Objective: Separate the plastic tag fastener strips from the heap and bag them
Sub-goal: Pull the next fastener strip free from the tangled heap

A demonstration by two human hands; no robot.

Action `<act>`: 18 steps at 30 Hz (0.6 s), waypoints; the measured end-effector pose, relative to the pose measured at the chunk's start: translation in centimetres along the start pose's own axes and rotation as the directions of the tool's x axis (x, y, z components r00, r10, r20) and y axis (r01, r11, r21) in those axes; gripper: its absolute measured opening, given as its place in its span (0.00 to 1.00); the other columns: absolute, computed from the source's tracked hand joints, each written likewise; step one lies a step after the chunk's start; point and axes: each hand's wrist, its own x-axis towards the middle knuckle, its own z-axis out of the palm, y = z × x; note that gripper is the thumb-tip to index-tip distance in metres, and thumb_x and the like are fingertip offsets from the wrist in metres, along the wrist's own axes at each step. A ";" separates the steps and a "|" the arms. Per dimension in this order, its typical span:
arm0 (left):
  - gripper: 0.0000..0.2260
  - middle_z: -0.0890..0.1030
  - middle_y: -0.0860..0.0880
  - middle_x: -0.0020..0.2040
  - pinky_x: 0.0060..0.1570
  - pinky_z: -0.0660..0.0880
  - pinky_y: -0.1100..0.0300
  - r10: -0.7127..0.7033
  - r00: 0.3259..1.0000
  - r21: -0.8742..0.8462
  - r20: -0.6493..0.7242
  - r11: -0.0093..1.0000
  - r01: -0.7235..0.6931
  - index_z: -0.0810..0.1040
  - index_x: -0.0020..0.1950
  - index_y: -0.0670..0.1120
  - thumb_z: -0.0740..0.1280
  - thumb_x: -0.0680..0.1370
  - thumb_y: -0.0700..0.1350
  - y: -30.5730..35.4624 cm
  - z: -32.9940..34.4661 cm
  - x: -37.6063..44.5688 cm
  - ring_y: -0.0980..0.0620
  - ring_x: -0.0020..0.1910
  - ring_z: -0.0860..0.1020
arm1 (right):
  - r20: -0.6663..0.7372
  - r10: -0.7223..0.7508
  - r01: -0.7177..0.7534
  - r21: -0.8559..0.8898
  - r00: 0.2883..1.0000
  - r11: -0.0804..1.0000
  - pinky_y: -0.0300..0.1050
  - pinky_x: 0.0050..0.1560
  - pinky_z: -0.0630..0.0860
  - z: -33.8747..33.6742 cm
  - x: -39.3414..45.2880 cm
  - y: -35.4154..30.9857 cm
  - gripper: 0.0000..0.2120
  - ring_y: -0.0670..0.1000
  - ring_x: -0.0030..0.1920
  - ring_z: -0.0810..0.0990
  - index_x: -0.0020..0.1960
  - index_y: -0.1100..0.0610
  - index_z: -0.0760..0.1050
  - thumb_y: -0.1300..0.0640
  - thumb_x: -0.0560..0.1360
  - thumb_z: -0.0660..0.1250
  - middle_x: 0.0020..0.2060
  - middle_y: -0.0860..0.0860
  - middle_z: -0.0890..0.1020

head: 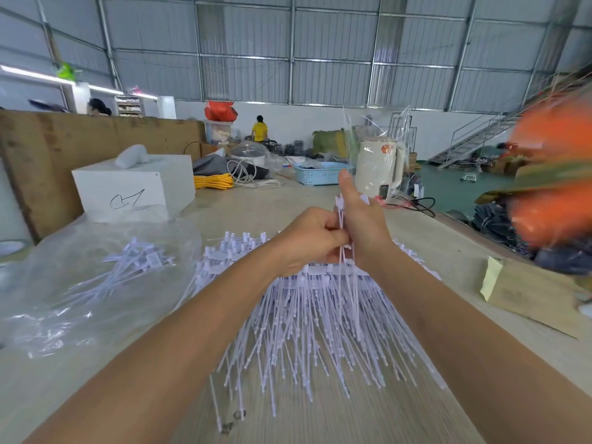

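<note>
A heap of white plastic tag fastener strips [307, 318] lies fanned out on the table in front of me. Above its far edge, my left hand [312, 233] and my right hand [363, 225] are together, both gripping a small bunch of strips [344, 267] held upright, whose thin tails hang down over the heap. My right hand also holds a small clear plastic bag [374, 133] that stands up above it. At the left lies a large clear bag [96, 283] with several loose strips [134, 264] inside it.
A white box [134, 184] sits at the back left against a brown board [64, 139]. A cream kettle [379, 169], a blue basket [317, 173] and yellow cable [213, 181] stand farther back. A cardboard piece [538, 296] lies at the right table edge. Blurred orange shapes [554, 174] fill the right.
</note>
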 end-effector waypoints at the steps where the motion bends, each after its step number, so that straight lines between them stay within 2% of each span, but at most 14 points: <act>1: 0.07 0.80 0.43 0.41 0.37 0.77 0.64 -0.006 1.000 -0.005 0.011 1.000 0.006 0.77 0.52 0.34 0.61 0.79 0.35 0.0 -0.1 -0.1 0.54 0.34 0.80 | -0.002 0.006 -0.006 0.003 1.000 1.000 0.43 0.36 0.71 0.0 0.0 0.0 0.26 0.49 0.36 0.73 0.44 0.63 0.73 0.37 0.74 0.63 0.36 0.50 0.72; 3: 0.07 0.80 0.44 0.39 0.33 0.77 0.66 -0.025 0.999 -0.013 0.019 1.000 0.026 0.77 0.51 0.33 0.61 0.78 0.34 0.0 -0.1 -0.2 0.56 0.30 0.80 | 0.016 -0.004 0.004 -0.036 1.000 0.999 0.46 0.45 0.75 -0.1 0.0 0.1 0.24 0.51 0.40 0.75 0.43 0.58 0.72 0.36 0.74 0.62 0.39 0.52 0.74; 5: 0.07 0.79 0.44 0.38 0.33 0.77 0.65 -0.030 0.999 -0.012 0.027 0.999 0.030 0.77 0.47 0.35 0.60 0.78 0.33 0.0 0.0 -0.2 0.55 0.29 0.79 | 0.046 -0.018 0.022 -0.082 0.999 0.996 0.50 0.50 0.75 -0.1 0.0 0.2 0.22 0.52 0.40 0.76 0.41 0.55 0.70 0.35 0.74 0.60 0.39 0.51 0.75; 8: 0.09 0.78 0.46 0.35 0.31 0.77 0.64 -0.041 0.999 -0.025 0.035 0.999 0.042 0.75 0.41 0.40 0.59 0.78 0.34 0.0 0.2 -0.4 0.54 0.29 0.78 | 0.063 -0.020 0.027 -0.110 0.998 0.994 0.47 0.45 0.73 -0.2 0.1 0.1 0.22 0.51 0.38 0.76 0.42 0.54 0.70 0.34 0.74 0.60 0.37 0.51 0.75; 10: 0.11 0.74 0.47 0.31 0.27 0.74 0.64 -0.055 0.998 -0.046 0.012 0.997 0.056 0.72 0.39 0.41 0.56 0.79 0.35 0.1 0.4 -0.3 0.54 0.25 0.75 | 0.089 -0.005 0.014 -0.099 0.996 0.995 0.47 0.45 0.74 -0.3 0.1 0.1 0.22 0.52 0.40 0.78 0.44 0.53 0.70 0.33 0.73 0.61 0.41 0.52 0.77; 12: 0.12 0.68 0.48 0.28 0.21 0.66 0.65 -0.058 0.998 -0.097 -0.016 0.994 0.057 0.68 0.37 0.42 0.53 0.79 0.34 0.1 0.5 -0.2 0.55 0.21 0.67 | 0.119 -0.006 0.021 -0.118 0.993 0.993 0.48 0.44 0.74 -0.4 0.0 0.1 0.23 0.52 0.39 0.77 0.47 0.54 0.72 0.34 0.72 0.62 0.42 0.52 0.78; 13: 0.13 0.66 0.49 0.25 0.20 0.61 0.66 -0.064 0.998 -0.123 -0.024 0.991 0.060 0.66 0.36 0.42 0.51 0.79 0.34 0.1 0.5 -0.1 0.56 0.20 0.62 | 0.128 -0.025 0.042 -0.130 0.991 0.991 0.47 0.43 0.74 -0.5 -0.1 0.2 0.23 0.50 0.37 0.76 0.46 0.55 0.72 0.34 0.72 0.64 0.38 0.51 0.77; 15: 0.14 0.62 0.52 0.22 0.21 0.54 0.68 -0.082 0.996 -0.151 -0.027 0.986 0.077 0.65 0.34 0.44 0.50 0.79 0.34 0.0 0.3 0.0 0.57 0.20 0.56 | 0.128 -0.103 0.121 -0.136 0.986 0.983 0.45 0.42 0.74 -0.7 -0.2 0.3 0.19 0.46 0.32 0.74 0.42 0.54 0.72 0.37 0.71 0.67 0.34 0.49 0.74; 16: 0.14 0.60 0.53 0.21 0.21 0.52 0.69 -0.091 0.995 -0.153 -0.029 0.984 0.085 0.66 0.35 0.44 0.50 0.78 0.34 0.0 0.1 0.0 0.57 0.20 0.54 | 0.120 -0.153 0.168 -0.132 0.981 0.977 0.44 0.42 0.75 -0.9 -0.3 0.3 0.17 0.43 0.31 0.74 0.42 0.53 0.73 0.39 0.72 0.67 0.36 0.49 0.75; 18: 0.13 0.61 0.53 0.21 0.21 0.52 0.70 -0.110 0.994 -0.145 -0.026 0.984 0.105 0.68 0.37 0.44 0.51 0.79 0.34 -0.1 -0.2 -0.2 0.58 0.19 0.54 | 0.131 -0.228 0.246 -0.140 0.965 0.959 0.40 0.44 0.76 -1.3 -0.2 0.2 0.14 0.42 0.39 0.77 0.49 0.52 0.75 0.42 0.74 0.65 0.46 0.48 0.78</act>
